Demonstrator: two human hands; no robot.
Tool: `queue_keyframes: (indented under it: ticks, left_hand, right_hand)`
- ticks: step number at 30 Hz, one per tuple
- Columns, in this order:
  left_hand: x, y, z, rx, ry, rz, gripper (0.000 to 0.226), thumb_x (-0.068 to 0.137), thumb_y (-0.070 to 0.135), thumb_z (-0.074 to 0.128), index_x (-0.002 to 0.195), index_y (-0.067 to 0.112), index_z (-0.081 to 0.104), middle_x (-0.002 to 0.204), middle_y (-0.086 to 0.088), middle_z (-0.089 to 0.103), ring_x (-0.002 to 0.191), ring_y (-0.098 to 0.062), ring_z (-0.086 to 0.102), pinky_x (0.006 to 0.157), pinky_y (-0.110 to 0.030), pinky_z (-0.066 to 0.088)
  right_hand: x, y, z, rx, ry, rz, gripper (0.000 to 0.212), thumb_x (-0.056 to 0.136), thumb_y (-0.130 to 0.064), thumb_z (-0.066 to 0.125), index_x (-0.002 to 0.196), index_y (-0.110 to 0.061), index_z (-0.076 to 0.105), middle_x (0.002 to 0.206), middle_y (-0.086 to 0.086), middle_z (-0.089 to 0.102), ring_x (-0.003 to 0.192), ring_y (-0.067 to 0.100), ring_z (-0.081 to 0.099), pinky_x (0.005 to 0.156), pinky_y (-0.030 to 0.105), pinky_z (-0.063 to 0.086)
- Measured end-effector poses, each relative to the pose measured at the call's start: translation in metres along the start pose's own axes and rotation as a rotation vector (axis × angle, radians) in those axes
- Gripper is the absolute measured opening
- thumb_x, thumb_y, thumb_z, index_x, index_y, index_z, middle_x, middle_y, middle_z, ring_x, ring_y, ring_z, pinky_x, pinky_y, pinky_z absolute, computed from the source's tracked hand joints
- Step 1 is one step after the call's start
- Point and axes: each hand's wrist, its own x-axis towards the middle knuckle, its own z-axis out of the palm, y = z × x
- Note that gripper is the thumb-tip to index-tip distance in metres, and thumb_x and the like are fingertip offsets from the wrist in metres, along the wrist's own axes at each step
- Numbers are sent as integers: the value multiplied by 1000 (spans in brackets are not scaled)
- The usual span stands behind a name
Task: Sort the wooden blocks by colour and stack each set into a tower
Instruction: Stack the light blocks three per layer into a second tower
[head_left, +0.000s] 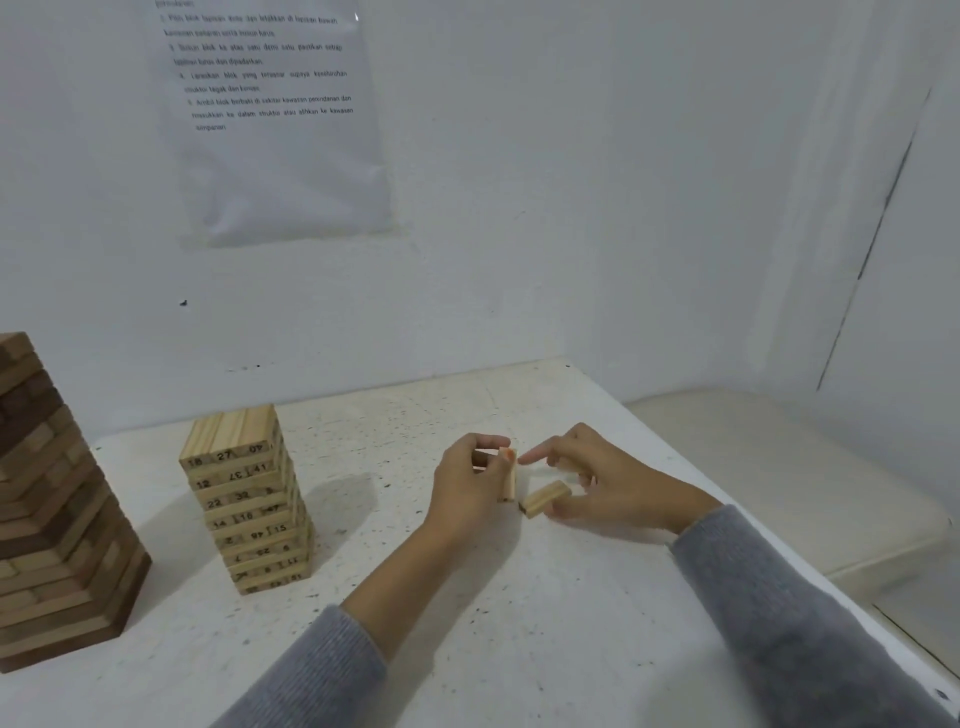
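Over the table (519, 634), right of the pale tower (249, 499), an upright block (509, 480) is pinched by the left hand (467, 491); a tilted block (545, 500), just beside, is gripped between thumb and fingers of the right hand (610, 480).

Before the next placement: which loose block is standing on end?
The upright block gripped by the left hand; the other block, in the right hand, lies slanted.

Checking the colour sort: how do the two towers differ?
The left tower mixes dark and light brown blocks; the numbered tower is all pale wood. The numbered tower has printed numbers on block ends; the left tower shows none. Both stand upright on the table.
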Motion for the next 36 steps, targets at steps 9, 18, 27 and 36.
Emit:
queue_keyframes:
  ticks: [9, 18, 27, 36]
  left_hand:
    - [-30, -1, -41, -9, -18, -89, 27, 97, 4, 46, 113, 22, 59, 100, -1, 53, 92, -22, 60, 81, -28, 50]
    - [-88, -15, -88, -22, -64, -41, 29, 94, 0, 51, 110, 22, 63, 100, -1, 55, 90, -16, 62, 76, -19, 54]
    - [-106, -28, -102, 64, -1, 34, 23, 87, 11, 66, 109, 20, 63, 90, 3, 57, 76, -5, 55, 67, -8, 45]
    - [-107, -36, -109, 332, -20, 121, 20, 90, 24, 64, 109, 21, 59, 107, 2, 48, 92, -5, 52, 73, -1, 38]
  right_hand:
    - [-4, -15, 18, 435, 189, -36, 13, 90, -21, 68, 102, -24, 65, 72, -3, 55, 72, 0, 56, 64, 9, 43]
    - [-16, -61, 65, 775, -33, 52, 14, 85, -15, 73, 95, -8, 66, 78, 4, 61, 73, 16, 56, 74, 32, 51]
    - [-36, -96, 101, 266, 294, 192, 23, 75, -41, 76, 83, -24, 63, 75, -12, 55, 68, 6, 52, 61, 22, 39]
    - [-40, -107, 99, 357, 184, 257, 25, 91, -44, 55, 105, -24, 57, 95, -6, 54, 86, 8, 52, 64, 21, 36]
